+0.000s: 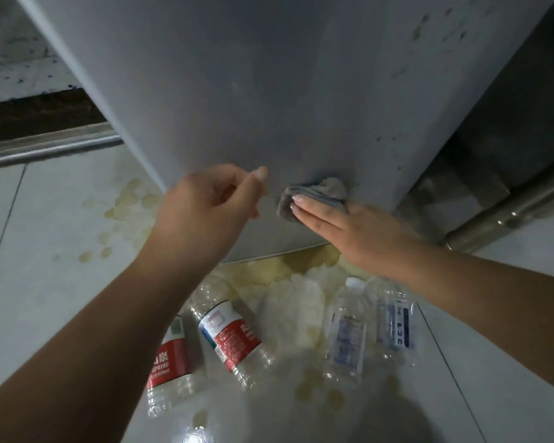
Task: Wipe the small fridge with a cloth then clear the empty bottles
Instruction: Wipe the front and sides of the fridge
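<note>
Stained tiles (45, 219) below fridge (269, 91): right hand (359, 231), fingers flat, should press cloth (314, 195) firmly low on fridge; left hand (205, 215) loosely curled, empty (bottles (231, 337) wait)

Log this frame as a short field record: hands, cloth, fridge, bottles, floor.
right hand: straight fingers press the cloth against the fridge
left hand: loosely curled, holds nothing
fridge: grey front, specks at upper right
bottles: four on the floor, two red-labelled, two blue-labelled
floor: pale tiles with yellowish stains
</note>
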